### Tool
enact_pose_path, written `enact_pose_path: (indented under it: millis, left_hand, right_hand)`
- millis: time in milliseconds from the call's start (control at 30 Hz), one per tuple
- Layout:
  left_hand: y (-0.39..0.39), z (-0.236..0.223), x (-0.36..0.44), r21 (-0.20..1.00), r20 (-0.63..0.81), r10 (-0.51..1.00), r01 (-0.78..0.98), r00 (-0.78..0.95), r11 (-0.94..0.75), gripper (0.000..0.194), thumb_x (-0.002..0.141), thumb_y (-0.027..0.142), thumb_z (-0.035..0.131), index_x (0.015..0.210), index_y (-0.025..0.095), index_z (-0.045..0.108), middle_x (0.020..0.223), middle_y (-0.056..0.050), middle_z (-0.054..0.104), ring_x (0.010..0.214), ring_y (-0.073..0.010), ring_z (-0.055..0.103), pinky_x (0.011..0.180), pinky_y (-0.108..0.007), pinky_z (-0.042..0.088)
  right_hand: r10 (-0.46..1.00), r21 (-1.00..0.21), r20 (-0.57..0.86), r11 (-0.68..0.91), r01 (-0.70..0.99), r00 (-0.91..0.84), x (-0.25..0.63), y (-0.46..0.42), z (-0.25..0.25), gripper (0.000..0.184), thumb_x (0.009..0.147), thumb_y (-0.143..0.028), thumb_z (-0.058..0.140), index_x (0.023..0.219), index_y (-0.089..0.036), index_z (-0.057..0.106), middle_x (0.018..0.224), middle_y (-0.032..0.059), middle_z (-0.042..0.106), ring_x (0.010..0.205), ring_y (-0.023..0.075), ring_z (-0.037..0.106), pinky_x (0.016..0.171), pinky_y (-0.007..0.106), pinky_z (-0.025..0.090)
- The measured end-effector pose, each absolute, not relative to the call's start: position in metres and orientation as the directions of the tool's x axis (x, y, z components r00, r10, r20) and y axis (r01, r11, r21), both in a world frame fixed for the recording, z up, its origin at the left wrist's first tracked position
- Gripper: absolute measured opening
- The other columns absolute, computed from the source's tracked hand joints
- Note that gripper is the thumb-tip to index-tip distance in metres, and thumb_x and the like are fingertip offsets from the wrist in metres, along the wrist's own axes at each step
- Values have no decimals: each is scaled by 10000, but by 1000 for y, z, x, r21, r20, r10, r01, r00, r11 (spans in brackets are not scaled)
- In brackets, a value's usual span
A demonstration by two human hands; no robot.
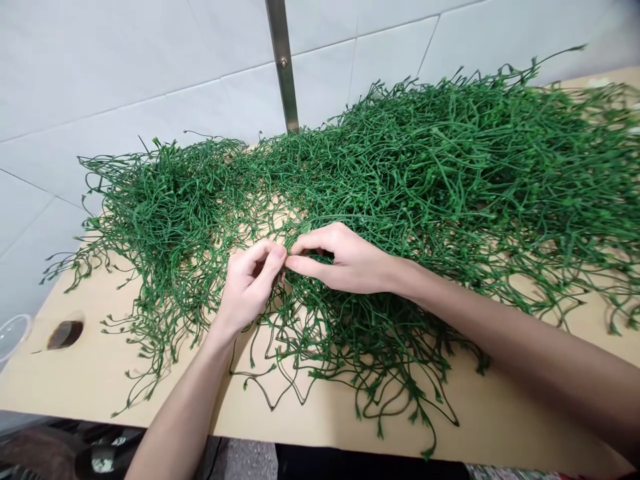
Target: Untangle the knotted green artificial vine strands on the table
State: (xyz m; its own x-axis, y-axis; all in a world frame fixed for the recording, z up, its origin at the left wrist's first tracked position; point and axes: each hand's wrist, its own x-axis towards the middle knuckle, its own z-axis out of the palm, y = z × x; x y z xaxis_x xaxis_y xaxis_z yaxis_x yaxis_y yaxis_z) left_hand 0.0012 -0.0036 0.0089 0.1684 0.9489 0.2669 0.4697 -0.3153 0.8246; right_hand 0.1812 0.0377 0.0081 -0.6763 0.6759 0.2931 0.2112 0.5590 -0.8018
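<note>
A tangled mass of thin green stems [430, 167] with small forked tips, plastic-looking, covers much of the table. My left hand [250, 283] is closed in a pinch over the middle of it, thumb against index finger. Facing it from the right, my right hand [345, 260] pinches too, and the fingertips of both hands meet. Whatever lies between the fingertips is too small and covered to make out. Green stems run right behind and beneath both hands. A thinner heap of stems [170, 207] lies to the left.
The light wooden table [55, 387] has a dark round hole [65, 335] at its left end. Beside it is the rim of a clear plastic container [14, 337]. A metal upright [283, 63] stands against the white tiled wall [125, 53] behind the stems.
</note>
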Motion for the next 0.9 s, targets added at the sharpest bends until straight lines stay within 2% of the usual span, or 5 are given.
enact_pose_path:
  millis: [133, 467, 667, 767, 900]
  left_hand:
    - [-5, 9, 1, 782, 208, 951, 545, 231, -303, 346, 958, 389, 450, 675, 191, 475, 525, 41, 488, 456, -88, 381, 459, -234, 287]
    - [-3, 9, 7, 686, 145, 917, 630, 372, -364, 330, 955, 273, 390, 634, 201, 352, 543, 54, 325, 501, -96, 320, 519, -245, 268]
    - [-3, 2, 6, 823, 68, 931, 507, 359, -256, 392, 965, 428, 393, 648, 197, 382, 568, 46, 350, 511, -98, 322, 485, -236, 268]
    - [-1, -1, 3, 898, 13, 934, 407, 358, -169, 459, 939, 544, 410, 639, 197, 400, 540, 48, 371, 482, -95, 348, 457, -232, 282]
    - [2, 2, -1, 935, 63, 968, 326, 243, -142, 479, 915, 571, 459, 635, 183, 473, 528, 38, 440, 477, -92, 409, 477, -226, 335]
  right_hand:
    - [660, -756, 315, 609, 240, -683, 183, 39, 6, 256, 872, -224, 483, 691, -129, 637, 644, -8, 571, 584, 79, 427, 614, 232, 347]
    - [685, -585, 421, 706, 398, -595, 175, 31, -1, 242, 749, -222, 438, 512, -173, 438, 501, -20, 395, 531, 96, 298, 562, 275, 272]
    - [618, -453, 504, 784, 424, -604, 171, 26, -3, 221, 762, -171, 405, 544, -172, 440, 548, 9, 449, 586, 116, 307, 635, 310, 311]
    - [599, -451, 520, 798, 400, -609, 173, 30, -6, 211, 770, -138, 401, 568, -170, 454, 572, 11, 469, 589, 115, 327, 646, 304, 324]
    - [584, -529, 535, 795, 298, -610, 179, 38, -6, 247, 756, -38, 356, 600, -164, 500, 600, 3, 511, 599, 107, 405, 640, 261, 345]
